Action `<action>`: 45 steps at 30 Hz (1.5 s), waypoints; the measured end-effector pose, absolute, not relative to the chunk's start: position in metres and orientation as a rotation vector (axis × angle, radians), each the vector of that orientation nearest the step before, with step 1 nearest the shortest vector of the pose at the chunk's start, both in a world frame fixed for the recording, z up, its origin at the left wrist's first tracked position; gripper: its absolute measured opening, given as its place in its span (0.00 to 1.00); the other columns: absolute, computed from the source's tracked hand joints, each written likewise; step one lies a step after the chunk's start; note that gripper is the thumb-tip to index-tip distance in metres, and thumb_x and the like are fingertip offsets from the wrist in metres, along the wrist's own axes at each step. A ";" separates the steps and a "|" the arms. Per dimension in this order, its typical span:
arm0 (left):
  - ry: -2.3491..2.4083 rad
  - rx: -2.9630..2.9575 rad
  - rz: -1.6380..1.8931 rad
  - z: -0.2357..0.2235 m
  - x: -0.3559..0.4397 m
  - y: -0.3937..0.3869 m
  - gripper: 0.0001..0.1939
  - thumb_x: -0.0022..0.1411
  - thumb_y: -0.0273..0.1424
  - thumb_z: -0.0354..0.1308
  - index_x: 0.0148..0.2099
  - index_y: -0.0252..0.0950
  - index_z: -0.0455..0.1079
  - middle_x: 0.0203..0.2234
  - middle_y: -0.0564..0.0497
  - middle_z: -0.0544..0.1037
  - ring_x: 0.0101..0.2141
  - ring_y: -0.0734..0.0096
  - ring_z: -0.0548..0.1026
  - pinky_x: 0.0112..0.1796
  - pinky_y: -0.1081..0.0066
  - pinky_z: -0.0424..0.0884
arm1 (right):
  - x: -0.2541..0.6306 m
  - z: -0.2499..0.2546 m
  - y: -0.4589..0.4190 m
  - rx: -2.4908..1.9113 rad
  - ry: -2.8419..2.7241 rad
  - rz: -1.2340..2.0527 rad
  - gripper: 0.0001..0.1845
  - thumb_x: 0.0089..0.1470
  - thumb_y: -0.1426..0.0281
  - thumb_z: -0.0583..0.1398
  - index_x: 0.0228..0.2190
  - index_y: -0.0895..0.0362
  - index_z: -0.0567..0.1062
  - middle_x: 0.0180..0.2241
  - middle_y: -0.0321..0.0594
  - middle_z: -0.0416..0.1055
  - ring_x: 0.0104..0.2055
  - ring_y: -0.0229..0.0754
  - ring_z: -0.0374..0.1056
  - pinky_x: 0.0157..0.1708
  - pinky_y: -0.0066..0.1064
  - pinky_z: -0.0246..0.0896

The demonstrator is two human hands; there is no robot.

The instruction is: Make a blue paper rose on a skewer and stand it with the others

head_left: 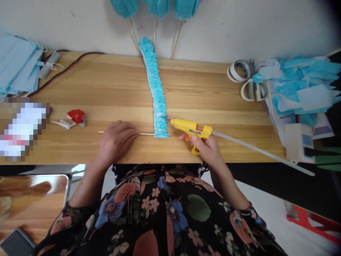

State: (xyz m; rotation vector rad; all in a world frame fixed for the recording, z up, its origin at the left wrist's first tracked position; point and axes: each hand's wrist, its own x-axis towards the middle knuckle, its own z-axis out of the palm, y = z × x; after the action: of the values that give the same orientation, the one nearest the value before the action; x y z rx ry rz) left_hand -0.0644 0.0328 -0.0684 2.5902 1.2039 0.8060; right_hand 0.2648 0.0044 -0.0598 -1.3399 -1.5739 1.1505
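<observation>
My right hand [207, 146] grips a yellow hot glue gun [190, 128] with a long translucent glue stick [261, 152] sticking out of its back. The nozzle points left, at or just beside the lower part of a folded blue strip [156, 89] that runs up the wooden table. My left hand [117, 140] lies low on the table, fingers closed on a thin wooden stick [146, 134]. The stick's right end meets the strip's near end; whether it is fixed there I cannot tell.
Three blue paper flowers [158, 7] on sticks lean at the wall. Left are face masks [20, 65], a blurred phone [25, 129] and a red scrap [77, 116]. Right are tape rolls [241, 71], scissors [247, 90], blue pieces [298, 85] and a white box [298, 142].
</observation>
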 end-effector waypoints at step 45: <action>1.221 2.539 0.841 -0.068 -0.064 0.033 0.10 0.73 0.28 0.56 0.42 0.33 0.79 0.36 0.44 0.81 0.36 0.62 0.72 0.37 0.63 0.70 | 0.270 -0.060 0.015 -1.368 -1.786 1.076 0.23 0.66 0.53 0.56 0.31 0.55 0.83 0.29 0.39 0.77 0.30 0.40 0.69 0.33 0.33 0.62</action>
State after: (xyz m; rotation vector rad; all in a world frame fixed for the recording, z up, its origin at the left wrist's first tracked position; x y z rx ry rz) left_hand -0.0645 0.0329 -0.0684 2.5395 1.2214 0.8412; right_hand 0.2696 0.0146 -0.0604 -1.3682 -1.7858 1.0763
